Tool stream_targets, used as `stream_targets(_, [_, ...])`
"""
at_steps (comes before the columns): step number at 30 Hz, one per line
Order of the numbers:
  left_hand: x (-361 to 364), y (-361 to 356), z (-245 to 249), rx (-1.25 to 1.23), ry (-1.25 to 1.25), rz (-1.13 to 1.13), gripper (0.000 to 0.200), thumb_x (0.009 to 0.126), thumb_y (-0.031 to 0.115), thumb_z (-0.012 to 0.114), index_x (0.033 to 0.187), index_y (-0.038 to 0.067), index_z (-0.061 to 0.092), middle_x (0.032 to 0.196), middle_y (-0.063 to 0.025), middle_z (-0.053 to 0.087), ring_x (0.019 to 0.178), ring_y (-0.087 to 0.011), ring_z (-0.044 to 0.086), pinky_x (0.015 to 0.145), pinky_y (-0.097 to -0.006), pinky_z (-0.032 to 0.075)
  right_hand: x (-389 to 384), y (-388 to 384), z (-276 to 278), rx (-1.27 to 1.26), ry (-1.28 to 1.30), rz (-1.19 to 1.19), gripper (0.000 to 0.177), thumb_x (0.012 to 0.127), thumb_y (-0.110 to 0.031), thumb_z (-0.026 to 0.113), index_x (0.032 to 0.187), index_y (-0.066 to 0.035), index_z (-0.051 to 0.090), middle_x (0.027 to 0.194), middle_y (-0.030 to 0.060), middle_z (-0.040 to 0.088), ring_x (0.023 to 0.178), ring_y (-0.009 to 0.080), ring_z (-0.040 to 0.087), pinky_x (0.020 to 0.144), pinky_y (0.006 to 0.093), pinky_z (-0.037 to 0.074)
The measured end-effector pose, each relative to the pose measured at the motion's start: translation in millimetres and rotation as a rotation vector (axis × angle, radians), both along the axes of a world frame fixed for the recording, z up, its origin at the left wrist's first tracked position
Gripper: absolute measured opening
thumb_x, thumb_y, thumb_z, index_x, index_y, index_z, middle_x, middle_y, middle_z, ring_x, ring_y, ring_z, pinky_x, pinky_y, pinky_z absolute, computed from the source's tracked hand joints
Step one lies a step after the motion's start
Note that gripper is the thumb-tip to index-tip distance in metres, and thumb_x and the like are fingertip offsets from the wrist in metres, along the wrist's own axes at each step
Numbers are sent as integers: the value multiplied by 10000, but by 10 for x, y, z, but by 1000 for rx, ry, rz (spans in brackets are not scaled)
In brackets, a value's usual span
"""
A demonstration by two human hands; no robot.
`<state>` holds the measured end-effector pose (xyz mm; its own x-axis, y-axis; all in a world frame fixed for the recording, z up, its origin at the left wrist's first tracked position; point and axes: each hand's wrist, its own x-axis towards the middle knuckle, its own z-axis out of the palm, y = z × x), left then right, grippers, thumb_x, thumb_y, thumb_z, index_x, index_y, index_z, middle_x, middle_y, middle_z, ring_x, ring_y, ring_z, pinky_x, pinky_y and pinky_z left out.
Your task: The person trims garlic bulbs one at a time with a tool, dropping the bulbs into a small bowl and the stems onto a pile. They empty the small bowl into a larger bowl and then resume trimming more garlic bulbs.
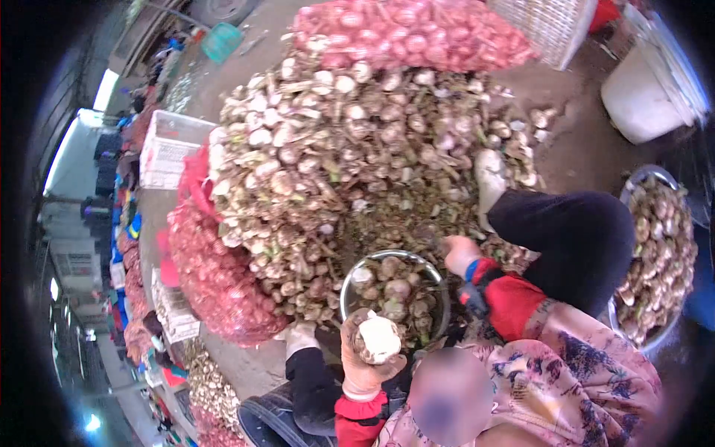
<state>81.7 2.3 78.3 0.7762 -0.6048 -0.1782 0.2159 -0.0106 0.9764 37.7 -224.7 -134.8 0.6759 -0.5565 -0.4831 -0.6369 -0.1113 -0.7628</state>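
My left hand [363, 375] is closed around a garlic bulb [380, 337] whose pale, bright face points up. It is held at the near edge of a round metal basin [445, 302] that has several garlic bulbs [397, 289] in it. To the right of the basin, my right hand [460, 255] is closed, low over scattered garlic scraps [395, 216]. What its fingers hold, if anything, I cannot make out. Beyond both hands spreads a large heap of garlic [313, 164] with dry stalks.
Red mesh sacks of garlic lie at the heap's far side [417, 33] and left side [223, 276]. A white crate [173, 149] stands at left, a white bucket [640, 93] at upper right. Another full basin [655, 253] sits beyond my right knee [573, 238]. A wicker basket [547, 30] is at the top.
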Motion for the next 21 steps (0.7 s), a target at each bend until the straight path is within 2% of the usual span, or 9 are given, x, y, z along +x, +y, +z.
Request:
stream_targets(5, [269, 291, -705, 229, -280, 275, 652, 794, 224, 720, 1320, 38, 382, 1098, -84, 532, 976, -191, 544, 847, -333, 469, 190, 306, 683, -37, -395, -80, 210, 722, -112, 666, 913, -35, 628, 909, 168, 624, 853, 333, 612, 772, 372, 493])
stream_targets(8, [191, -35, -372, -460, 300, 386, 525, 814, 187, 684, 1274, 73, 458, 1077, -68, 545, 984, -210, 538, 933, -416, 414, 137, 572, 834, -25, -773, 171, 191, 682, -53, 685, 862, -81, 630, 843, 99, 592, 813, 276, 587, 728, 337, 483])
stream_targets(10, [276, 69, -698, -411, 129, 331, 492, 813, 229, 676, 1240, 55, 503, 1136, -74, 560, 1034, -235, 533, 944, -427, 404, 140, 666, 989, -32, -702, 357, 204, 675, -50, 689, 864, -90, 622, 836, 89, 576, 814, 293, 576, 723, 347, 481])
stream_targets(12, [153, -35, -609, -581, 512, 553, 492, 816, 266, 660, 1230, 41, 521, 1179, -98, 570, 1077, -249, 526, 955, -421, 397, 187, 724, 1090, -22, -664, 397, 200, 680, -68, 694, 861, -86, 610, 833, 94, 562, 809, 313, 563, 717, 359, 478])
stream_targets(14, [123, -206, -485, -585, 519, 525, 532, 806, 297, 664, 1248, 45, 510, 1183, -113, 580, 1086, -255, 529, 956, -426, 399, 236, 710, 1081, -44, -684, 378, 207, 678, -85, 703, 856, -83, 597, 827, 98, 545, 796, 326, 555, 708, 370, 475])
stream_targets(16, [117, -467, -268, -631, 439, 478, 512, 799, 297, 668, 1238, 74, 527, 1157, -83, 601, 1043, -248, 560, 914, -418, 432, 268, 699, 837, 17, -648, 375, 256, 683, -110, 662, 934, -91, 616, 924, 129, 585, 884, 353, 574, 741, 397, 490])
stream_targets(17, [130, -362, -309, -709, 511, 531, 424, 792, 226, 661, 1186, 103, 560, 1111, -35, 617, 999, -210, 574, 871, -384, 454, 313, 644, 723, 184, -198, 420, 255, 742, -119, 656, 991, -74, 630, 959, 125, 637, 901, 305, 611, 793, 362, 493])
stream_targets(18, [141, -256, -349, -789, 579, 587, 353, 785, 154, 653, 1133, 132, 593, 1066, 12, 634, 955, -172, 587, 827, -350, 476, 210, 704, 202, 527, -246, 171, 245, 787, -133, 650, 1019, -55, 643, 952, 112, 673, 903, 221, 636, 811, 322, 493])
stream_targets(21, [151, -86, -248, -614, 636, 560, 240, 769, 60, 615, 1008, 80, 596, 999, -56, 634, 878, -169, 610, 755, -344, 495, 210, 685, -606, 419, -72, 25, 322, 722, -181, 725, 997, -36, 637, 884, 77, 673, 823, 168, 627, 769, 284, 496])
